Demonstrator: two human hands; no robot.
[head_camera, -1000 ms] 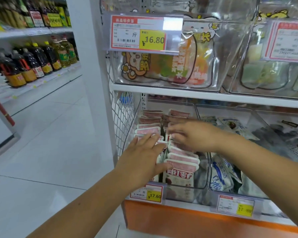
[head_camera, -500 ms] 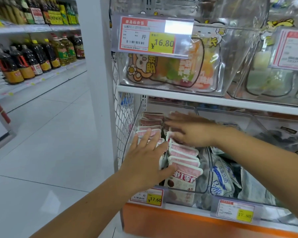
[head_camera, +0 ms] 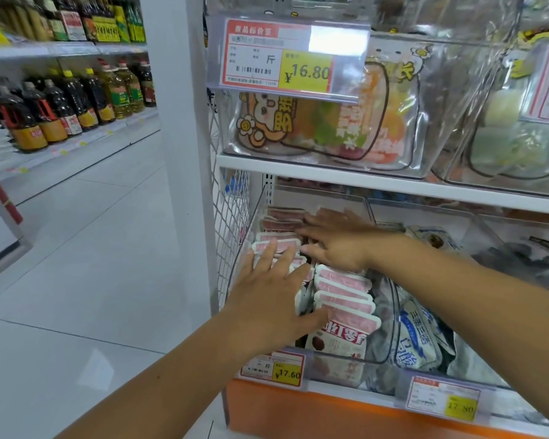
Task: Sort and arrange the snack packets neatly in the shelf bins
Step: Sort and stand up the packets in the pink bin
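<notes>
A clear plastic bin (head_camera: 381, 354) on the lower shelf holds two rows of pink-and-white snack packets (head_camera: 344, 291) standing on edge. My left hand (head_camera: 271, 301) lies flat with fingers spread on the front of the left row, thumb against the right row. Further back, my right hand (head_camera: 335, 240) rests palm down with fingers apart over the packets, fingertips pointing left. Neither hand is closed around a packet. The packets under both hands are partly hidden.
The neighbouring bin holds blue-and-white packets (head_camera: 417, 339). A shelf board (head_camera: 393, 185) with bins of colourful bags (head_camera: 317, 128) hangs close above. Price tags (head_camera: 274, 367) sit on the bin fronts. A wire mesh panel (head_camera: 232, 223) bounds the left. Oil bottles (head_camera: 76, 106) line the aisle shelf.
My right hand has slid back deeper into the bin along the packet rows. My left hand stays pressed on the front of the left row. The camera has come closer.
</notes>
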